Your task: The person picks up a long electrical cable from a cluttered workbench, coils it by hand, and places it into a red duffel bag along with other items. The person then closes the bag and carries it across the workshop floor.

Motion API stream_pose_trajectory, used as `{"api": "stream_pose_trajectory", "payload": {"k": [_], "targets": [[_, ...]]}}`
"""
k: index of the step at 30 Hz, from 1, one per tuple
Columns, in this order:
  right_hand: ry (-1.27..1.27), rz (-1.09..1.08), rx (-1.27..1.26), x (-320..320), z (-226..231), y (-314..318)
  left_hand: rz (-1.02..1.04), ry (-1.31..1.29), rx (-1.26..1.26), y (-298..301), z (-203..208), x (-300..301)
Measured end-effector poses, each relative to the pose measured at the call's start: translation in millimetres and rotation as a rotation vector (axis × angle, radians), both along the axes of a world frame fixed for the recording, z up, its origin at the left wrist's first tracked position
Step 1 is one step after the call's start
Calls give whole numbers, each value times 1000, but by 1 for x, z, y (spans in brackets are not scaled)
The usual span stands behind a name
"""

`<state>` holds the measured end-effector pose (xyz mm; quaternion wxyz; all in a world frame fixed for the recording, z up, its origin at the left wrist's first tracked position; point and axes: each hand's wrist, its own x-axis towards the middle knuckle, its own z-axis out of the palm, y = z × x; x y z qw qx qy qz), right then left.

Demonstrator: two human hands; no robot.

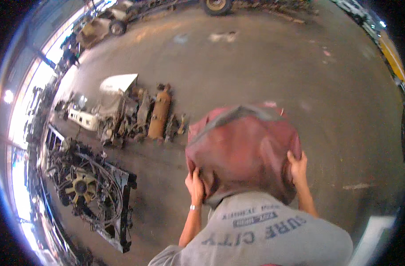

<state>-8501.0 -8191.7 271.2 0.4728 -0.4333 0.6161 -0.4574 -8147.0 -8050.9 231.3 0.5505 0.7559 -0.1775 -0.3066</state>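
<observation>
A bulky maroon bag [242, 150] with a grey strap-like band across its far side is held up in front of my body. Its surface looks smooth and creased, and it is slightly blurred. At its near left side, my left hand [195, 184] is closed on the edge, a pale band on the wrist. My right hand [297, 167] grips the opposite side, thumb on the face and fingers partly hidden behind. The bag's underside cannot be seen, and its near edge meets my grey shirt.
An engine with a yellowish fan [82, 187] sits at the left. Beyond it lie a rusty brown cylinder [160, 113], a white panel [119, 82] and several greasy machine parts. Wheels [216, 5] show at the far edge, and a yellow object [392, 58] at the far right.
</observation>
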Motion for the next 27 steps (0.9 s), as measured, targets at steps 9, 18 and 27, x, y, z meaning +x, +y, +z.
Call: {"api": "stream_pose_trajectory", "payload": {"k": [9, 18, 27], "targets": [[1, 266, 24, 221, 33, -349, 244, -63, 5, -270, 31, 177], [61, 199, 44, 437, -27, -644, 215, 110, -81, -587, -21, 430], [-61, 153, -102, 619, -53, -907, 180, 55, -73, -879, -13, 629]]}}
